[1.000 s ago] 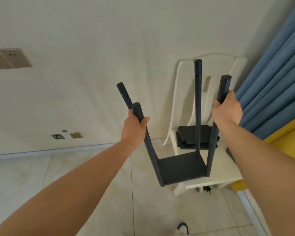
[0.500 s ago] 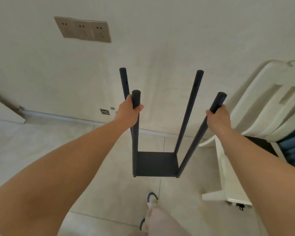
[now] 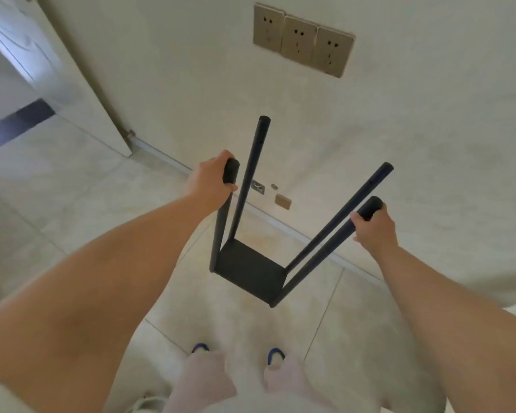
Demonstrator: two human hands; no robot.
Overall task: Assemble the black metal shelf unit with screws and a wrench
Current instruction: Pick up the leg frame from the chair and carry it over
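The black metal shelf unit (image 3: 251,269) hangs in the air in front of me, one square shelf plate at the bottom and its round posts pointing up. My left hand (image 3: 210,181) grips the top of the near left post. My right hand (image 3: 374,226) grips the top of the near right post. The two far posts stand free between my hands. No screws or wrench are in view.
A beige wall with a row of three sockets (image 3: 303,40) is straight ahead, low outlets (image 3: 282,201) near the skirting. A white door (image 3: 57,73) stands at the left. Pale floor tiles lie below, with my feet in blue-tipped shoes (image 3: 276,354) under the shelf.
I have turned left, carrying the shelf unit away from the white chair, which is out of view now. Both hands keep the same grip on the near posts; the door has come into view.
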